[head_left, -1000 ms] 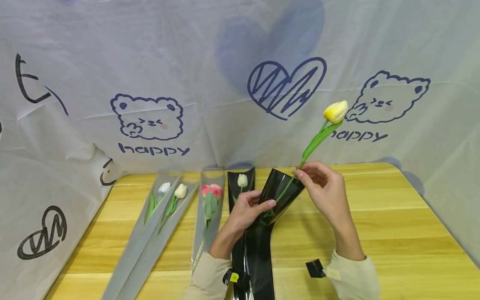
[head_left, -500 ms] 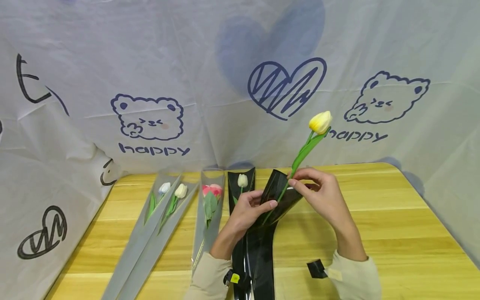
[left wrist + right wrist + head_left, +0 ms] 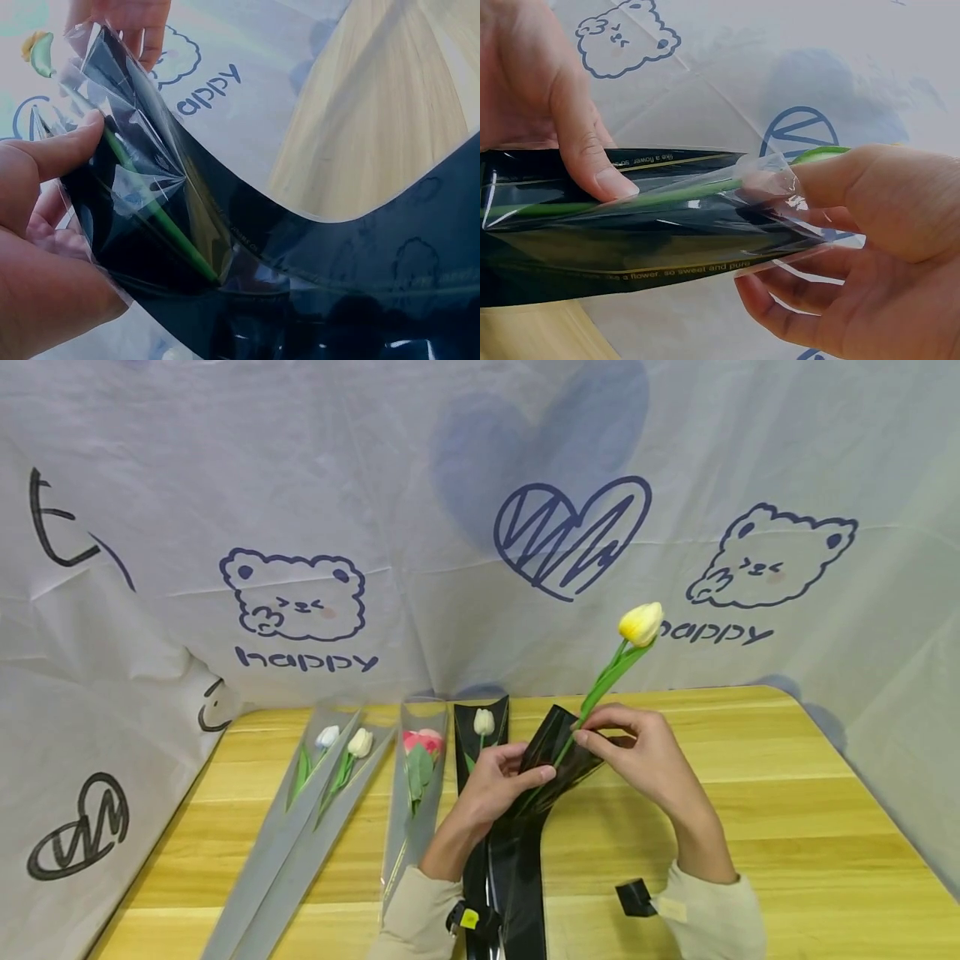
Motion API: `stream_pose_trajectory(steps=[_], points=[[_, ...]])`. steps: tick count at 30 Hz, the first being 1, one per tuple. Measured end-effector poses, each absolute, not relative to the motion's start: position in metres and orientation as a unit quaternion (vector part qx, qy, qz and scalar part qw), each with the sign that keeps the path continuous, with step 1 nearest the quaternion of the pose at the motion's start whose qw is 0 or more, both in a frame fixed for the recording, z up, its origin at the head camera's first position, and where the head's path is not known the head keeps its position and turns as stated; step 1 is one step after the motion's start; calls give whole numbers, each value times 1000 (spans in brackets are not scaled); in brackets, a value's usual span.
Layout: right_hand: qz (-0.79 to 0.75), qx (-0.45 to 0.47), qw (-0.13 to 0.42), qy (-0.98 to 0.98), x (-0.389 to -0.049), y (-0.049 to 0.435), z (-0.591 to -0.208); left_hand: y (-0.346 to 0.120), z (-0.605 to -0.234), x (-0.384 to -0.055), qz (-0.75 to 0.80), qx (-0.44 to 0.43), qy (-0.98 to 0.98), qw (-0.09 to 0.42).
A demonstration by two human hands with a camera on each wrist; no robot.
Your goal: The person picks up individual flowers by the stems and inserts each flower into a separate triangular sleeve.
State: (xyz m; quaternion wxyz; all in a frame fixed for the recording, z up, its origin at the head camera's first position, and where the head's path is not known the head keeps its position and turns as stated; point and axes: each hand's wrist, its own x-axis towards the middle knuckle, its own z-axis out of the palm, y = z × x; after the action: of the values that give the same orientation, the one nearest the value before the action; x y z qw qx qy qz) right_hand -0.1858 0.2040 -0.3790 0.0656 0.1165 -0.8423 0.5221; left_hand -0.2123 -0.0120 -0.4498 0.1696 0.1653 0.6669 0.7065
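Note:
My left hand (image 3: 495, 782) grips the upper part of a black flower sleeve (image 3: 142, 157) with a clear front, its thumb lying on the film. A yellow-white tulip (image 3: 641, 624) stands tilted to the right, its green stem (image 3: 161, 217) running down inside the sleeve behind the clear film. My right hand (image 3: 633, 745) pinches the stem at the sleeve's mouth, below the leaf. In the right wrist view the right fingers (image 3: 780, 296) are also around the film's edge. The sleeve's lower length bends down onto the table, partly behind the left wrist.
Left of the hands lie a black sleeve (image 3: 465, 727) with a white tulip, a clear-fronted grey sleeve (image 3: 397, 768) with a pink flower, and two overlapping grey sleeves (image 3: 262, 877) with pale tulips. A printed cloth (image 3: 420, 568) hangs behind the wooden table (image 3: 750, 810).
The right hand and tulip have moved down and to the left, so the stem sits deeper in the sleeve. The left hand has kept its hold in nearly the same place.

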Motion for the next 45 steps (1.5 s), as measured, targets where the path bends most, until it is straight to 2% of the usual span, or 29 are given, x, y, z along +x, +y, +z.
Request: stream_pose_trajectory(steps=[6, 10, 13, 19, 23, 32, 39, 45], points=[[522, 113, 60, -843, -187, 207, -380, -14, -450, -212, 724, 149, 655, 158], [528, 99, 83, -840, -185, 214, -379, -14, -450, -213, 735, 136, 649, 141], [558, 75, 117, -818, -183, 221, -377, -14, -451, -214, 739, 125, 650, 128], [688, 0, 223, -691, -182, 224, -374, -15, -453, -213, 736, 115, 657, 120], [727, -18, 257, -637, -181, 223, -371, -14, -455, -214, 728, 128, 665, 110], [719, -68, 256, -643, -182, 223, -368, -13, -453, -214, 697, 157, 695, 81], [715, -68, 248, -650, -181, 221, -365, -13, -452, -212, 696, 168, 689, 112], [661, -53, 232, -712, -182, 211, -365, -11, -444, -210, 693, 166, 692, 113]])
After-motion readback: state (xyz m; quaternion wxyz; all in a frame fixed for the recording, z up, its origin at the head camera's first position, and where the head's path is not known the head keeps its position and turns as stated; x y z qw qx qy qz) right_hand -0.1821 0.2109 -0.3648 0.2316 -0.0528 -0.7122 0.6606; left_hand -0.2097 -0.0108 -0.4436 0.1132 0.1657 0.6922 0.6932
